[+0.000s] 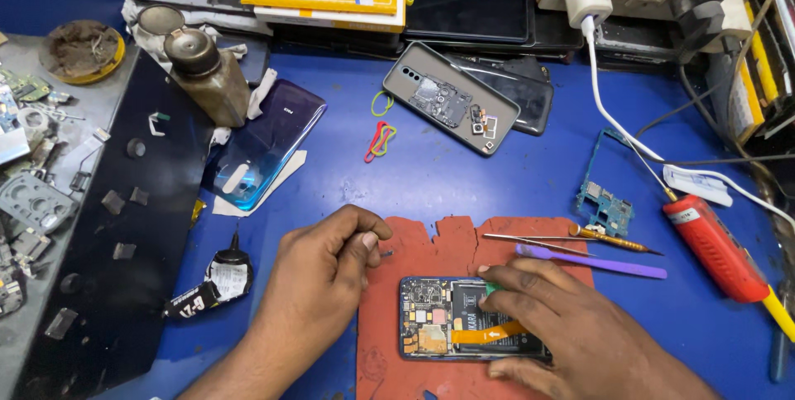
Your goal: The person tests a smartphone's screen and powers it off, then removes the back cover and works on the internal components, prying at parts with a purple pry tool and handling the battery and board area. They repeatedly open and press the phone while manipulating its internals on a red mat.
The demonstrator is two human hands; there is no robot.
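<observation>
An opened phone [439, 317] with bare circuit boards, a battery and an orange flex cable lies on a worn red mat [397, 359]. My right hand [563, 325] rests flat on the phone's right half, with its fingertips on the battery near a green tab. My left hand [327, 272] hovers just left of the phone, fingers curled; its thumb and forefinger pinch something tiny and dark, perhaps a screw.
Tweezers [530, 240], a purple pry tool [592, 262], a brass screwdriver [613, 240], a red soldering tool [716, 247], a loose circuit board [604, 197], a blue back cover [265, 143], a second opened phone [451, 108], a glue tube [215, 280], a brown bottle [205, 75], rubber bands [379, 139].
</observation>
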